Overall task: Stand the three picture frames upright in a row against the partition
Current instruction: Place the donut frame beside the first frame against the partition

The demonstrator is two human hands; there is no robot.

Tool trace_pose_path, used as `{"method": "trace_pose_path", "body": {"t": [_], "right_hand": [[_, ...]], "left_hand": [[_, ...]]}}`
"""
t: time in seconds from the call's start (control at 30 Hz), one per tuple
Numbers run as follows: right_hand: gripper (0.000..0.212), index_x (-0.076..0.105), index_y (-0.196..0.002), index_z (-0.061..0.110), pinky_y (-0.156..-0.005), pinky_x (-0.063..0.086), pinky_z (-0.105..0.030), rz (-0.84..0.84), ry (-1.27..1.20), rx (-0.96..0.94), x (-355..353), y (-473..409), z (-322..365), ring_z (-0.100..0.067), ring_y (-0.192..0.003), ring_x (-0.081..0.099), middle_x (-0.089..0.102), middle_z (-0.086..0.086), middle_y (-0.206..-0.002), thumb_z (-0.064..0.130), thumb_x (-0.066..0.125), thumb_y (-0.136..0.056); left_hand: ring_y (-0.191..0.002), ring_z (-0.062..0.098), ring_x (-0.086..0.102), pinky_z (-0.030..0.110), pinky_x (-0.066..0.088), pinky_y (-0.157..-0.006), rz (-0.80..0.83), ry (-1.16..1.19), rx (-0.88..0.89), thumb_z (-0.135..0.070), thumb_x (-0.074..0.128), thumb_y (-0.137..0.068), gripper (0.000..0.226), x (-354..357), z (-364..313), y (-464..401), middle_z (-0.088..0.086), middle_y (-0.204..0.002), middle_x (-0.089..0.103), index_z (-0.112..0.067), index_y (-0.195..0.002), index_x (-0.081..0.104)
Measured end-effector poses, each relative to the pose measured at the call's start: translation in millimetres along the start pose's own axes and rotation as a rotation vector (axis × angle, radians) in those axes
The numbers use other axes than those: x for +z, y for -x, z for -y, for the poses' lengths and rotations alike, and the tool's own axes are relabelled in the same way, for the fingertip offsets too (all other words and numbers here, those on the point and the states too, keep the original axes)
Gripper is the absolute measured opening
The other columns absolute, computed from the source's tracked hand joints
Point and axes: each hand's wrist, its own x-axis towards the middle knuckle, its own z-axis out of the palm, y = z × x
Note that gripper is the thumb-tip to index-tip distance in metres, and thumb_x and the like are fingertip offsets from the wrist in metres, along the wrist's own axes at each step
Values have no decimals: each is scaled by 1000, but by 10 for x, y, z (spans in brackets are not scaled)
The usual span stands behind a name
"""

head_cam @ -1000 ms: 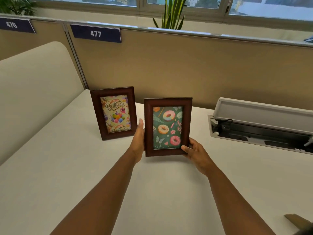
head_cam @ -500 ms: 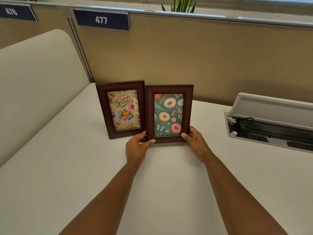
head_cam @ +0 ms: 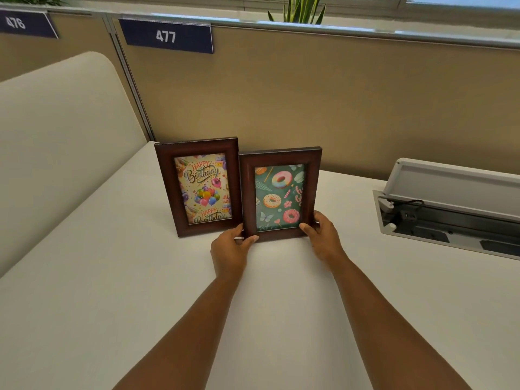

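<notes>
Two dark wooden picture frames stand upright side by side on the white desk, in front of the tan partition. The birthday frame with balloons is on the left, standing free. The doughnut frame touches its right edge. My left hand pinches the doughnut frame's lower left corner. My right hand grips its lower right corner, thumb on the front. A third frame is not in view.
An open cable tray with a raised white lid is sunk into the desk at the right. A cream side panel borders the desk on the left. Number plates 477 and 476 hang on the partition.
Both hands carried the doughnut frame forward from mid-desk and set it down against the right side of the birthday frame. My left hand slid from the frame's side to its bottom corner.
</notes>
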Motion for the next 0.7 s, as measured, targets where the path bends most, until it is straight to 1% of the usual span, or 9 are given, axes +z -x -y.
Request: {"method": "trace_pose_path", "body": {"t": [0.03,0.1,0.2,0.23,0.3,0.4,0.53,0.7], "right_hand": [[40,46,-129,1,-95,42,-29,-10,3,1,0,-3,8,-30,-118,54,55,-17,-131,5,52,-90],[41,43,-130,3,-92,43,-27,-26,-13,-2,-7,5,32,-29,-115,54,54,-17,-131,4,53,-90],[42,41,-130,5,-87,45,-27,-50,-14,-18,0,13,74,-20,-103,54,55,-18,-127,5,53,-90],[42,41,-129,5,-86,45,-27,-64,-16,-21,10,12,80,-19,-101,53,56,-18,-127,5,53,-90],[42,42,-129,6,-86,45,-27,-89,-16,-22,29,9,92,-23,-104,56,56,-18,-127,4,54,-89],[43,42,-130,6,-90,45,-29,-111,-3,-16,46,-2,108,-30,-114,56,56,-17,-128,4,55,-89],[44,45,-129,7,-88,43,-26,-143,21,-17,45,-24,125,-30,-112,57,59,-17,-124,4,57,-87],[44,45,-130,7,-91,44,-28,-160,28,-15,55,8,114,-30,-112,58,60,-18,-124,6,58,-87]], "left_hand": [[-100,22,65,25,44,-91,-7,-4,-2,-25,72,-77,56,5,2,3,16,-112,71,-5,-126,55],[-104,25,65,27,44,-95,-26,-13,-11,-27,72,-77,54,16,-3,14,17,-112,71,-5,-124,57],[-102,27,66,29,44,-96,-56,-8,-42,-27,70,-79,48,28,-21,18,19,-105,73,-7,-122,60],[-101,27,66,29,44,-96,-66,-1,-49,-26,68,-81,46,28,-25,17,19,-101,74,-8,-122,60],[-99,26,66,27,43,-94,-85,-18,-45,-24,64,-84,41,33,-28,30,19,-100,74,-11,-123,60],[-99,25,65,25,43,-91,-85,-59,-31,-22,60,-88,39,50,-26,54,17,-102,74,-12,-125,58],[-103,26,65,27,45,-94,-90,-81,-40,-20,57,-90,36,74,-26,48,15,-109,72,-10,-124,59],[-102,26,64,30,46,-92,-86,-67,-46,-20,56,-89,39,80,-44,66,16,-108,72,-13,-128,55]]}}
